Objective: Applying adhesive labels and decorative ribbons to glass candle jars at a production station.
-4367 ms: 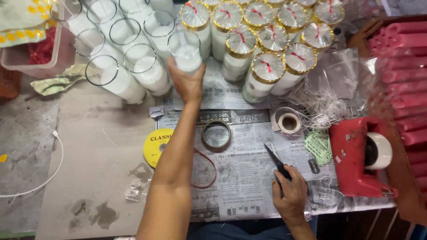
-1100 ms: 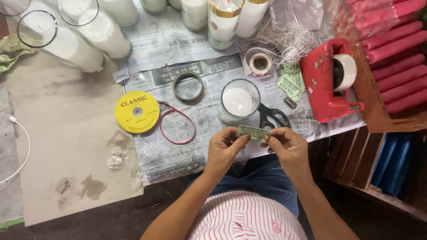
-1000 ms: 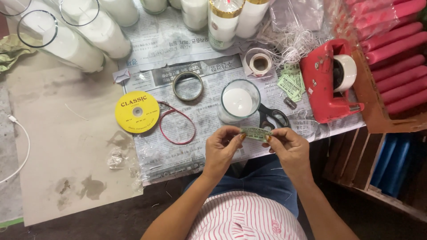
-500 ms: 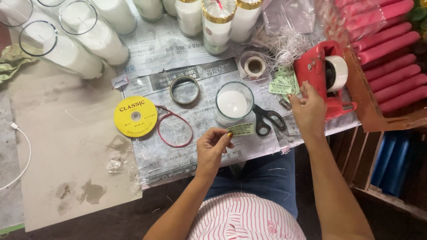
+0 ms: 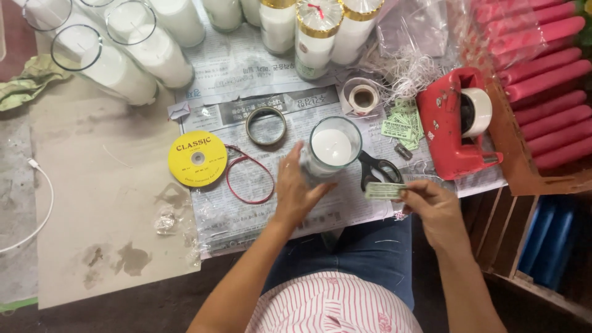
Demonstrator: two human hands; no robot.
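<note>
Head cam: I see my left hand (image 5: 297, 192) wrapped round the side of the candle jar (image 5: 333, 147), fingers grasping the glass. The jar stands upright on the newspaper (image 5: 259, 203), white wax inside, open top. My right hand (image 5: 435, 206) pinches a small green label (image 5: 383, 190) btwn thumb and fingertips; the label sits just right of the jar, over the newspaper's near edge, not touching the glass. Black scissors (image 5: 377, 169) lie flat just right of the jar, partly behind the label. Left of the jar: a red loop (image 5: 249, 179), a yellow spool (image 5: 197, 158) and a metal ring (image 5: 266, 126), all flat on the paper. A stack of green labels (image 5: 402, 125) lies beside the red tape dispenser (image 5: 455, 123) w/ its white roll, right of the scissors. A small tape roll (image 5: 363, 97) sits behind the jar. More candle jars (image 5: 117, 65) crowd the far edge, some w/ gold-rimmed covers. Pink candles (image 5: 542, 68) lie stacked at far right.
</note>
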